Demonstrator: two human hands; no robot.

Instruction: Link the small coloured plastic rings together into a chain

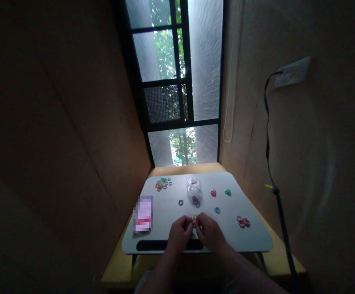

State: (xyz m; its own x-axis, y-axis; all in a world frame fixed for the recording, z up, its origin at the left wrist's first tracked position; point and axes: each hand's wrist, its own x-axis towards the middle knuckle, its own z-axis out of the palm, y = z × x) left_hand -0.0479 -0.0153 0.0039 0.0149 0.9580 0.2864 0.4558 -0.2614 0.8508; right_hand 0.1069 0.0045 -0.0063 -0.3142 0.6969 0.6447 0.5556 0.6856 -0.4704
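Note:
My left hand (179,232) and my right hand (208,231) meet above the near middle of the white table (168,220), fingertips pinched together. Between them shows a small pinkish hair tie (193,222), partly hidden by the fingers. Just beyond the fingertips are yellow hair ties (195,216). Farther back lie purple hair ties (196,201), in front of a clear plastic jar (193,188). A dark hair tie (181,202) sits left of these, and blue hair ties (217,210) are to the right.
Mixed hair ties (162,184) are heaped at the back left. Red (213,193), green (228,192) and pink hair ties (244,221) form groups on the right. A blurred-out flat object (144,214) lies left. A black strip (151,245) edges the front; a cable (267,134) hangs right.

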